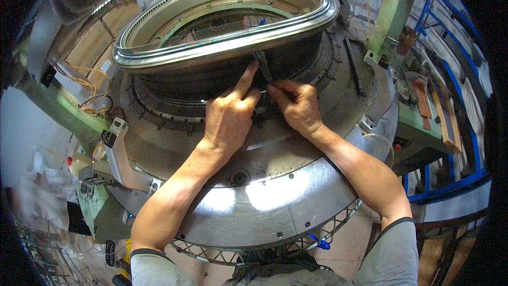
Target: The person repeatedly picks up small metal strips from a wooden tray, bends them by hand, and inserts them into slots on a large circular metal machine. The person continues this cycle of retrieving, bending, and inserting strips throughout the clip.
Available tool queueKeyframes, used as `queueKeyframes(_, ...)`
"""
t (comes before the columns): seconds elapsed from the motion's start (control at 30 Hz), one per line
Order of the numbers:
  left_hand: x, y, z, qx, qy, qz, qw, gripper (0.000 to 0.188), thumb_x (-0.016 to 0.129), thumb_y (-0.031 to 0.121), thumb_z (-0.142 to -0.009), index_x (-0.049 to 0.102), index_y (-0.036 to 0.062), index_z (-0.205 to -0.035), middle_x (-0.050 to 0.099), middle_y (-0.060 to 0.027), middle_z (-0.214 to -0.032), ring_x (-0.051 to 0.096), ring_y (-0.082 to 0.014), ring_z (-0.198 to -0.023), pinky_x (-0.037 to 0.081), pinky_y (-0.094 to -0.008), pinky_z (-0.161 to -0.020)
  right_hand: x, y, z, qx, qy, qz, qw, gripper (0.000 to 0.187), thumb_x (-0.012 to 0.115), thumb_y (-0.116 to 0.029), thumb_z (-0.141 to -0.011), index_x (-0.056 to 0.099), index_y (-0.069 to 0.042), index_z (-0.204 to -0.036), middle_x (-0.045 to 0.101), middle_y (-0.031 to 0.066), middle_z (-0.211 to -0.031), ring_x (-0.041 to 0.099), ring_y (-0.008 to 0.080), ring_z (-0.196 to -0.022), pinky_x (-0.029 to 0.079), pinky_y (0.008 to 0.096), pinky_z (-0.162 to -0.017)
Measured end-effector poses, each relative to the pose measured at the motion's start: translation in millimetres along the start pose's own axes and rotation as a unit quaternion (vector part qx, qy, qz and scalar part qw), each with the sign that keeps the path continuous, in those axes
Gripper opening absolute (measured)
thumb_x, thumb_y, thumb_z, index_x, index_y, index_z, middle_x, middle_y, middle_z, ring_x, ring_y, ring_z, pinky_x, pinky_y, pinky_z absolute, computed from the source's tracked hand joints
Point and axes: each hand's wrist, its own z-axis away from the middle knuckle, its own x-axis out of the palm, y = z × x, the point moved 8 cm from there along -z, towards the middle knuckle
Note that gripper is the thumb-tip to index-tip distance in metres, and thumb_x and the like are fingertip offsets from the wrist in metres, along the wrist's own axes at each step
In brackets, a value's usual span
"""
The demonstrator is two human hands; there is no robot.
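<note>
In front of me stands a large round machine with a shiny metal ring [222, 47] on top, probably a circular knitting machine. Below the ring is a dark cylinder wall [180, 82]. A narrow dark metal piece [261, 63] stands upright against this wall. My left hand [228, 119] has its index finger stretched up to that piece, its tip at or near it; the other fingers are curled. My right hand [297, 105] is closed in a pinch at the piece's lower end. What its fingertips hold is hidden. A small whitish bit [205, 101] shows beside my left hand.
A wide polished metal plate [254, 217] curves round the machine's front. Green posts [383, 26] and grey brackets [124, 153] flank it. A dark rod [354, 66] lies on the right. Further right stands a blue rack [450, 63] with pale rolls. Orange cables [95, 95] hang left.
</note>
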Motion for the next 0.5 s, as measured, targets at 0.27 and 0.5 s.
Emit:
queueKeyframes(0.27,-2.6,1.4,-0.9,0.005,0.011,-0.004,1.000,0.007,0.063,-0.002,-0.073,0.067,0.0020,-0.079,0.056,-0.0152,-0.143,0.075,-0.0269,-0.077,0.063,-0.0375,-0.065,1.3,3.0,-0.9,0.004,0.003,-0.007,1.000,0.014,0.070,-0.011,-0.093,0.074,0.002,-0.094,0.071,0.0052,-0.074,0.059,0.0076,-0.068,0.048,0.0258,-0.061)
queueKeyframes(0.5,-1.7,1.9,-1.8,0.007,0.000,-0.005,1.000,0.006,0.063,-0.001,-0.073,0.067,0.0019,-0.077,0.056,-0.0149,-0.143,0.074,-0.0265,-0.077,0.063,-0.0369,-0.066,0.6,0.8,-0.6,-0.003,0.006,0.003,1.000,0.014,0.070,-0.012,-0.094,0.074,0.002,-0.093,0.071,0.0057,-0.073,0.059,0.0071,-0.066,0.048,0.0262,-0.060)
